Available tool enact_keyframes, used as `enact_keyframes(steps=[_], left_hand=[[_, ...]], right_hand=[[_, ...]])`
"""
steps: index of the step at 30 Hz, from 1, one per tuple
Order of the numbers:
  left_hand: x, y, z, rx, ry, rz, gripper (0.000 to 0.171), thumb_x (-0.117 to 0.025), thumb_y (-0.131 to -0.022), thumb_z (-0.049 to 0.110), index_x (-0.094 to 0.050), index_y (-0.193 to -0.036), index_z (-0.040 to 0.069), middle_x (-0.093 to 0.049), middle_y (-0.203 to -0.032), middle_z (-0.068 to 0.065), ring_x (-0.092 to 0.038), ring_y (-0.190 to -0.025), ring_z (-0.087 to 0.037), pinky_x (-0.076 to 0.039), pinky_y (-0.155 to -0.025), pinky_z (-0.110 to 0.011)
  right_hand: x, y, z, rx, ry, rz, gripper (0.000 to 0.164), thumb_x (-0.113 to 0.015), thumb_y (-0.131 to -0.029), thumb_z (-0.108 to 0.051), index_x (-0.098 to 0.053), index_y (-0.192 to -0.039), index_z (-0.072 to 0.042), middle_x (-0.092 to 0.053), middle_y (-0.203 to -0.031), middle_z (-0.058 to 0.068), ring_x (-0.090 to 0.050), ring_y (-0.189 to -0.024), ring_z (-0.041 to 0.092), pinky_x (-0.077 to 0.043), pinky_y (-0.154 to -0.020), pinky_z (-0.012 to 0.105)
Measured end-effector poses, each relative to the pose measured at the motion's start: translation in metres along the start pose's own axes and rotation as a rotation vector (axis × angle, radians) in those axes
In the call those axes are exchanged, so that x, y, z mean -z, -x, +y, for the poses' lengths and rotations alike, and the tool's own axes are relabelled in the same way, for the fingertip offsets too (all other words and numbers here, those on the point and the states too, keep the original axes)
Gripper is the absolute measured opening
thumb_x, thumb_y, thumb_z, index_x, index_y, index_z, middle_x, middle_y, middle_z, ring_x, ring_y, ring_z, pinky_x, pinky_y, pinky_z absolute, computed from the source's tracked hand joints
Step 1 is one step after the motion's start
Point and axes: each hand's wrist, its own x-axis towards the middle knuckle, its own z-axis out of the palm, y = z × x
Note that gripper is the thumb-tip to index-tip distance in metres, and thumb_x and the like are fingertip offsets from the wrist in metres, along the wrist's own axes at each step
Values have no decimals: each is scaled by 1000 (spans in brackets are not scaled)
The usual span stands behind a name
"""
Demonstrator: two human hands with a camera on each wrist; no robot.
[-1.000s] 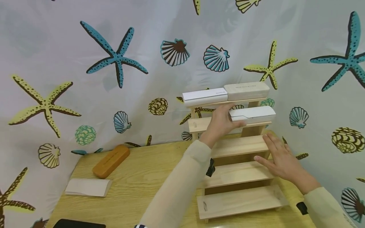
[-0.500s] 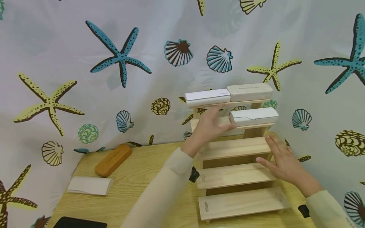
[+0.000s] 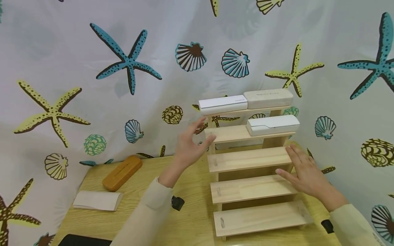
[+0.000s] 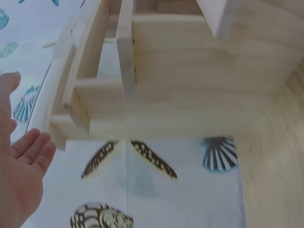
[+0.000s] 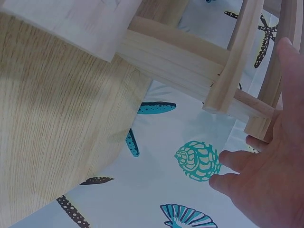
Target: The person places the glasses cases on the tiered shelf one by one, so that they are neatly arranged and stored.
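Observation:
A stepped wooden rack (image 3: 252, 159) stands at the right of the table. On its second shelf from the top, a white glasses case (image 3: 274, 126) lies toward the right end. The top shelf bears another white glasses case (image 3: 223, 105) on the left, beside a cream one (image 3: 269, 99). My left hand (image 3: 187, 147) is in the air just left of the second shelf, fingers spread and holding nothing; the left wrist view shows its palm (image 4: 21, 175) by the rack's end. My right hand (image 3: 307, 174) rests its extended fingertips at the right end of the middle shelf.
On the table's left lie an orange-brown glasses case (image 3: 122, 172) and a whitish case (image 3: 97, 200). A black object (image 3: 83, 241) is cut off at the bottom edge. Behind the table hangs a curtain (image 3: 154, 89) printed with starfish and shells.
My left hand has let go of the white glasses case on the second shelf and moved left, away from the rack. The case stays there. My right hand has stayed at the middle shelf.

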Motion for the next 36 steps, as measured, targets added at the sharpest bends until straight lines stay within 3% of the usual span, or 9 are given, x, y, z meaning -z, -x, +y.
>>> enact_keyframes(steps=[5,12,17,20,25,32,36], left_hand=[[27,22,-20,52,-21,102,61,-83,-91,17,-61,-146,4,-71,-129,-22,-70,-116,-37,-59,-98,-52],[71,53,-50,191,-47,154,55,-82,-93,15,-63,-144,10,-71,-131,-16,-68,-120,-33,-56,-100,-51],[98,71,-70,254,-69,202,50,-81,-94,13,-65,-141,8,-71,-130,-15,-67,-118,-29,-55,-98,-27],[109,82,-79,282,-60,240,46,-81,-94,9,-67,-137,5,-72,-126,-17,-67,-112,-18,-51,-94,-14],[125,102,-93,336,-33,311,43,-81,-92,3,-69,-133,1,-72,-118,-13,-63,-102,4,-50,-90,-8],[149,136,-113,493,-123,316,44,-81,-93,12,-69,-135,6,-67,-112,12,-61,-101,9,-48,-90,-7],[162,156,-126,573,-187,312,38,-81,-94,21,-71,-126,4,-68,-108,12,-61,-98,9,-49,-88,-7]], right_hand=[[1,0,2,4,6,2,97,-63,-103,-53,-12,-169,-1,-11,-175,27,-21,-156,54,-21,-114,82],[2,1,3,6,12,-2,97,-62,-103,-53,-13,-168,-1,-11,-174,27,-22,-156,54,-22,-113,83],[3,1,4,4,21,5,97,-62,-104,-53,-13,-168,-1,-12,-174,27,-22,-155,55,-22,-114,83],[3,1,4,2,18,5,97,-62,-104,-53,-13,-168,-1,-12,-174,28,-21,-156,55,-21,-114,83],[3,0,3,5,10,2,96,-61,-104,-54,-14,-168,-1,-14,-174,28,-21,-156,54,-21,-114,82],[1,-1,2,-6,-4,-17,97,-62,-103,-54,-13,-169,-2,-12,-174,27,-19,-157,54,-20,-115,82],[0,-2,1,-5,2,-13,96,-62,-103,-54,-14,-168,-2,-14,-174,27,-20,-157,53,-21,-115,82]])
